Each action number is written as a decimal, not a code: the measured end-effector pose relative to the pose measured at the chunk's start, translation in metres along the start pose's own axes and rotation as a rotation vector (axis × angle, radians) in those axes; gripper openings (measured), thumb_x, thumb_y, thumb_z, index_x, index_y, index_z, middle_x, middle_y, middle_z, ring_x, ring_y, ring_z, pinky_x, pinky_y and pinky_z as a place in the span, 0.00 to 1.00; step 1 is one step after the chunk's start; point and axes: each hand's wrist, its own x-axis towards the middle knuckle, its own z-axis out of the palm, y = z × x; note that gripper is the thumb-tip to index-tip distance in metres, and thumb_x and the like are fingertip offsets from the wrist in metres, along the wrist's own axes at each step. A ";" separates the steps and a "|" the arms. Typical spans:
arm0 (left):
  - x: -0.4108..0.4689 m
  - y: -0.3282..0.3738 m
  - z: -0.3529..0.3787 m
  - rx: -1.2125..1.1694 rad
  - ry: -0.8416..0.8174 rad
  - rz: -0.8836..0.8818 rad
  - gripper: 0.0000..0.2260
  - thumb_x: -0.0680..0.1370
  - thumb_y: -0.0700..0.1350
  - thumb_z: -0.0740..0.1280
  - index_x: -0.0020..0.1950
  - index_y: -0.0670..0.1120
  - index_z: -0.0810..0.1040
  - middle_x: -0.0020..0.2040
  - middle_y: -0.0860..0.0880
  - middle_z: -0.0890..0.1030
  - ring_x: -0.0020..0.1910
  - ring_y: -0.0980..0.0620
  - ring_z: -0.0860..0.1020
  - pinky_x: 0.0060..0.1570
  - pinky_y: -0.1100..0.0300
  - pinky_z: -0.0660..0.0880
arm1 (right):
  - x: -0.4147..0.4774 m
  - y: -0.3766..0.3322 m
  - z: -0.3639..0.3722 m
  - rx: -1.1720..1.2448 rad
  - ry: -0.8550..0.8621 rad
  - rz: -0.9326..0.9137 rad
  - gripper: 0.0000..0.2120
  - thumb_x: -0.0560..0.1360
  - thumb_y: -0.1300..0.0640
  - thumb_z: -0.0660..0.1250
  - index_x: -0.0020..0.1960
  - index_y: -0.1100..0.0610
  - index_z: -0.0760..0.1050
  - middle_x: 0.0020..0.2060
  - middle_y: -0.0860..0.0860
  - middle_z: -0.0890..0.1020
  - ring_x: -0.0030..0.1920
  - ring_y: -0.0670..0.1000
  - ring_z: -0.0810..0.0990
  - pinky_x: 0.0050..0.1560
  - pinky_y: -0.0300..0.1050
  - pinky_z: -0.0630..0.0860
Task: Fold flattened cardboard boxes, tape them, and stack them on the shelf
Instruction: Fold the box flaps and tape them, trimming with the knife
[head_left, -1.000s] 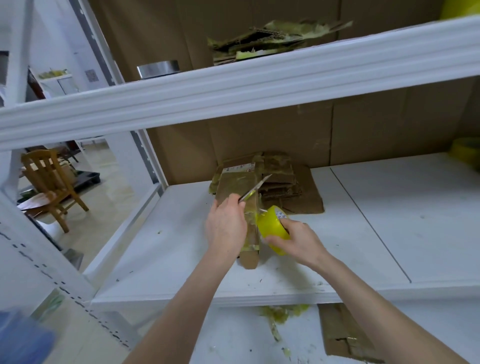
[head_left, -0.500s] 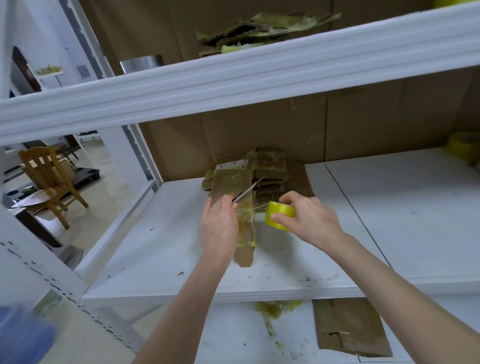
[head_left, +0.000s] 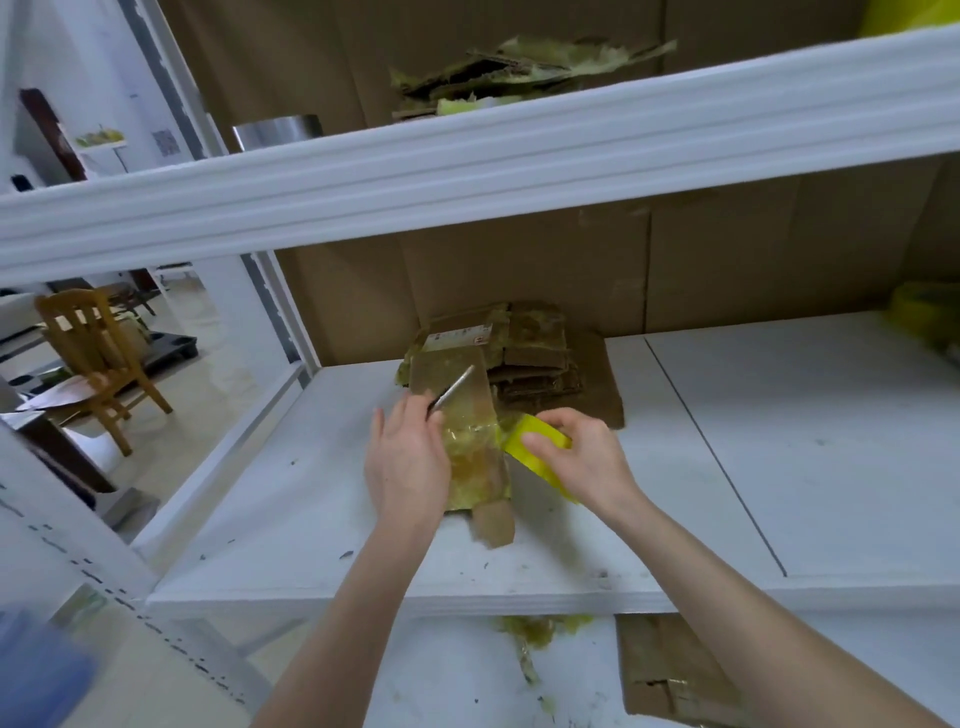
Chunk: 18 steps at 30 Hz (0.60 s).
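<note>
Centrally, a narrow cardboard box (head_left: 475, 431) lies flat on the white shelf (head_left: 291, 493), its brown surface covered in glossy, wrinkled yellowish tape. The left hand (head_left: 408, 462) rests on the box's left edge, its fingers curled round a slim metal blade (head_left: 453, 387) that slants up across the cardboard. The right hand (head_left: 584, 460) grips a bright yellow tape roll (head_left: 540, 428) touching the box's right edge, fingertips (head_left: 531, 442) pressed on its smooth outer band. Behind the box, a stack of flattened cardboard (head_left: 535, 353) sits against the back wall.
</note>
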 end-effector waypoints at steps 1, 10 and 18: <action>-0.005 0.004 0.003 -0.003 0.030 0.060 0.11 0.82 0.41 0.59 0.61 0.43 0.77 0.61 0.46 0.79 0.64 0.39 0.72 0.65 0.46 0.69 | 0.000 -0.004 0.006 0.039 -0.009 -0.001 0.18 0.74 0.53 0.70 0.63 0.56 0.77 0.54 0.52 0.82 0.53 0.50 0.78 0.48 0.38 0.68; 0.013 -0.026 0.019 -0.007 0.104 0.070 0.08 0.80 0.37 0.60 0.53 0.38 0.78 0.49 0.41 0.82 0.53 0.40 0.77 0.70 0.49 0.61 | 0.005 -0.008 0.052 0.136 -0.227 -0.010 0.20 0.73 0.52 0.72 0.64 0.54 0.76 0.54 0.52 0.83 0.54 0.49 0.80 0.57 0.47 0.74; 0.017 -0.041 0.035 0.088 0.192 0.184 0.07 0.78 0.36 0.64 0.53 0.40 0.79 0.46 0.45 0.82 0.48 0.44 0.79 0.68 0.51 0.62 | 0.005 -0.017 0.039 -0.320 -0.138 -0.147 0.20 0.75 0.40 0.65 0.66 0.41 0.71 0.54 0.47 0.81 0.54 0.54 0.78 0.43 0.43 0.67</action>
